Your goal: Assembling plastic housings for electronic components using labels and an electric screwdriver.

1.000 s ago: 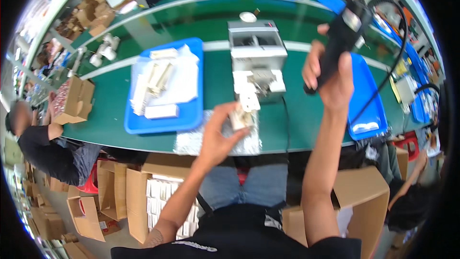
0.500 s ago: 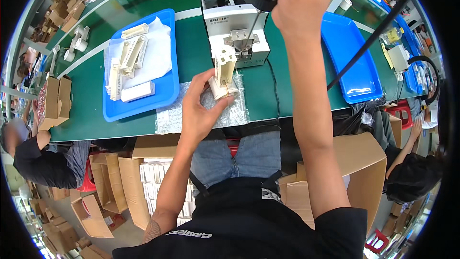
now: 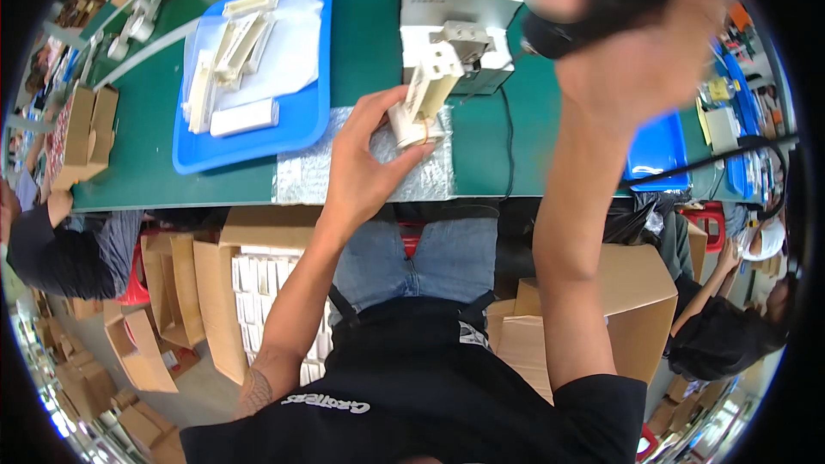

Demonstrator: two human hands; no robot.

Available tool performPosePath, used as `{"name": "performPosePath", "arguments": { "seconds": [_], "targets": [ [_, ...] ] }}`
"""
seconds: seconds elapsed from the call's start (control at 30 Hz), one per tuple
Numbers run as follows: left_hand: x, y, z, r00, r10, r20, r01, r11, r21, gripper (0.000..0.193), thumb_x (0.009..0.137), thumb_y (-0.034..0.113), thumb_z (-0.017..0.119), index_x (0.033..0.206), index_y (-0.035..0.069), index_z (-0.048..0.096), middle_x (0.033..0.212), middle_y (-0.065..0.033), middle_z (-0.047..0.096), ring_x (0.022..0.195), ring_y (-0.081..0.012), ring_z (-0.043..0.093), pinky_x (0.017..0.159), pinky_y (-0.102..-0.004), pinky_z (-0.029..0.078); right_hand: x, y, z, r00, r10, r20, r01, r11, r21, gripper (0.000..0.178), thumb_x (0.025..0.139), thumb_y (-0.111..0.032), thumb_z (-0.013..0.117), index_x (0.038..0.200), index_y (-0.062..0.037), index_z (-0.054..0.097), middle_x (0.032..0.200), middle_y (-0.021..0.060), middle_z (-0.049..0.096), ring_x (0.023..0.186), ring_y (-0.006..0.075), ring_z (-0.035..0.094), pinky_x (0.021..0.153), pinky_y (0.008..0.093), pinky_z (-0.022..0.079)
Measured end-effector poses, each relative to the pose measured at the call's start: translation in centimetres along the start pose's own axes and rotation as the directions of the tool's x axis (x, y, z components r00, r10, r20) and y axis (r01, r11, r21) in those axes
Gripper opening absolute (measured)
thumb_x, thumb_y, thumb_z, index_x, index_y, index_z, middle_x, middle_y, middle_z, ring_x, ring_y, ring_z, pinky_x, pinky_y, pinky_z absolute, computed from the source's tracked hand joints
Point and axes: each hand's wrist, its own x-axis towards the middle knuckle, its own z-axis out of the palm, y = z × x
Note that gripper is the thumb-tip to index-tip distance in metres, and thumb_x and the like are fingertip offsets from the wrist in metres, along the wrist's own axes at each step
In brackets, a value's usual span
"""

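My left hand (image 3: 365,159) is closed around the round base of a cream plastic housing (image 3: 431,90). The housing stands tall and leans slightly right, above bubble wrap (image 3: 301,176) on the green table. At the upper right, my raised right hand (image 3: 623,82) grips a black power screwdriver (image 3: 623,2); motion blurs this hand. The screwdriver's bit cannot be made out. Behind the housing stands a white and grey screw feeder (image 3: 460,9), which the housing partly hides.
A blue tray (image 3: 322,112) on the left holds several cream housings (image 3: 236,51) on white sheeting. Another blue tray (image 3: 657,150) lies right, partly behind my forearm. Cartons (image 3: 219,318) flank my lap. A black cable (image 3: 509,137) crosses the table; people sit on both sides.
My right hand has swung up and right with the screwdriver, away from the screw feeder. The left hand still holds the housing, and the whole view has shifted slightly.
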Motion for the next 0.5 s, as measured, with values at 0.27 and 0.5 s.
{"name": "performPosePath", "arguments": {
  "seconds": [0.27,0.5],
  "targets": [
    [-0.2,-0.3,-0.4,1.0,-0.003,-0.017,0.003,1.0,0.004,0.067,0.077,0.005,0.09,0.14,0.006,0.065,0.134,-0.0129,0.067,0.122,-0.0281,0.067,0.106,-0.0382,0.053,-2.8,1.1,2.1,0.996,-0.025,-0.081,-0.01,0.916,-0.401,0.065,0.112,-0.058,0.042,0.132,0.0027,0.054,0.065,0.0042,0.06,0.043,0.0107,0.056,0.037,0.0246,0.046],
    [-0.5,-0.1,-0.4,1.0,-0.016,-0.012,0.016,1.0,-0.024,0.066,0.077,0.003,0.089,0.139,0.006,0.066,0.134,-0.0133,0.068,0.121,-0.0283,0.067,0.107,-0.0379,0.052,-3.0,1.9,2.6,0.993,-0.073,-0.089,-0.013,0.699,-0.715,0.068,0.112,-0.061,0.041,0.133,0.0033,0.052,0.065,0.0039,0.059,0.043,0.0109,0.056,0.037,0.0246,0.046]
  ]
}}
